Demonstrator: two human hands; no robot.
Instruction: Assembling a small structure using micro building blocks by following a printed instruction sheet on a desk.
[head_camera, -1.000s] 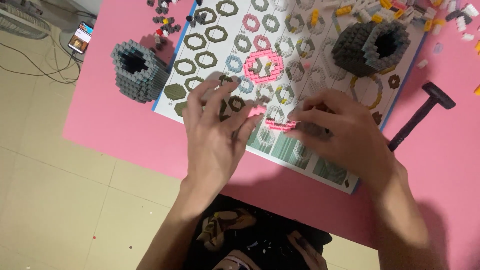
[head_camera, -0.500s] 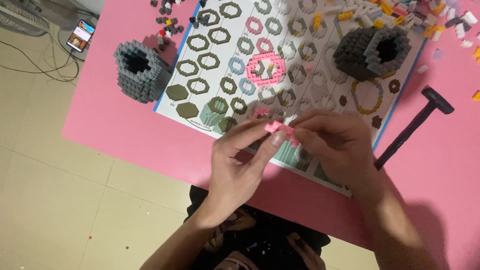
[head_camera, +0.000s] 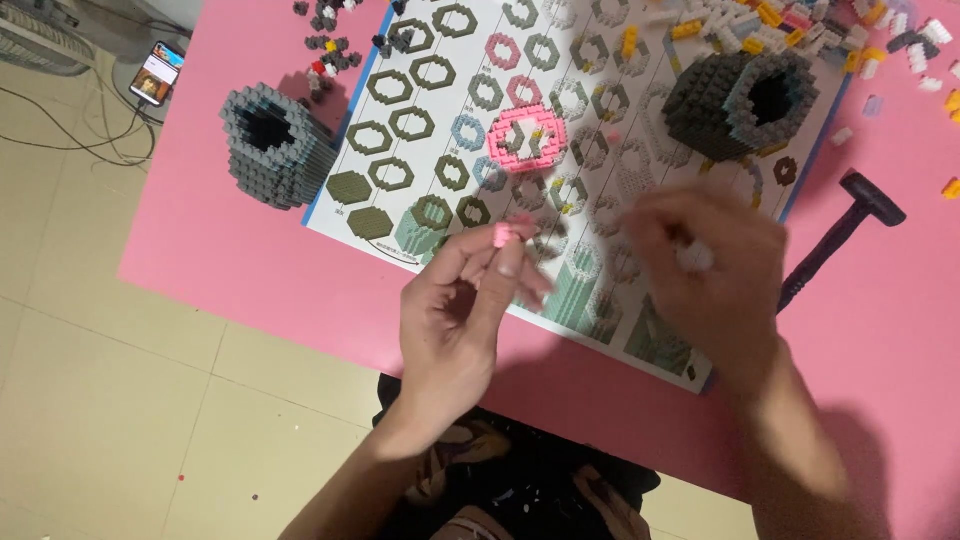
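Fingers (head_camera: 505, 262) of left hand (head_camera: 455, 320) pinched small pink brick piece (head_camera: 503, 235) above lower edge of instruction sheet (head_camera: 440, 110). Right hand (head_camera: 715, 265) blurred, curled; grip could not be told. Pink table (head_camera: 240, 250) carried grey brick cylinder (head_camera: 272, 145), darker cylinder (head_camera: 745, 100), pink ring (head_camera: 527, 138). Step judged: adding pink piece; next move called for careful alignment over ring's studs.

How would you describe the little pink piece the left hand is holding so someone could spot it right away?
Start at the big white instruction sheet on the pink table. Over its near edge the left hand is raised, and the small pink brick sits pinched at its fingertips. Unlike the pink ring lying on the sheet, it is held up.
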